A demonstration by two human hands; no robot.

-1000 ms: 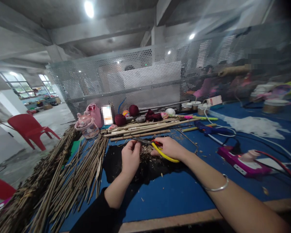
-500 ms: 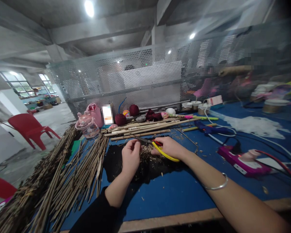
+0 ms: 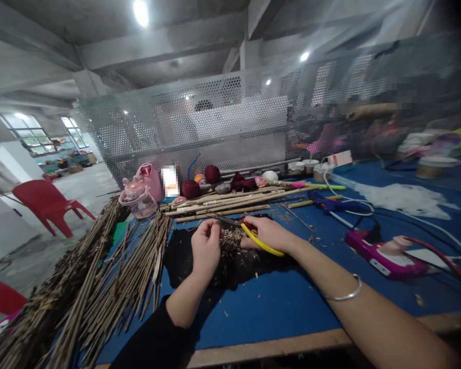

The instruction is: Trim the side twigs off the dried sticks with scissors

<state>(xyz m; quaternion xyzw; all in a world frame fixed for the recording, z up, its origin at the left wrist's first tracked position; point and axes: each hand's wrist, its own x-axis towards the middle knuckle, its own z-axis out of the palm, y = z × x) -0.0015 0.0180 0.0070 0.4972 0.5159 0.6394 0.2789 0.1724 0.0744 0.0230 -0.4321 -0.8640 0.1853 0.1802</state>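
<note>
My right hand (image 3: 267, 234) is wrapped round scissors with yellow and red handles (image 3: 262, 245), their blades pointing left toward my other hand. My left hand (image 3: 207, 243) is pinched near the blade tips; what it holds, if anything, is too small to make out. Between and below the hands, a pile of small cut plant bits (image 3: 232, 245) rests on a black cloth (image 3: 180, 261). Long thin brown stalks (image 3: 126, 277) lie fanned out to the left of the cloth.
Behind the cloth lie pale sticks (image 3: 230, 209) and dark red yarn balls (image 3: 212, 174). A blue glue gun (image 3: 325, 202), cables and a purple power strip (image 3: 388, 256) are at the right. A pink jug (image 3: 149, 179) stands back left, near a red chair (image 3: 46, 202).
My left hand has shifted very slightly to the left. My right hand and the scissors have hardly moved.
</note>
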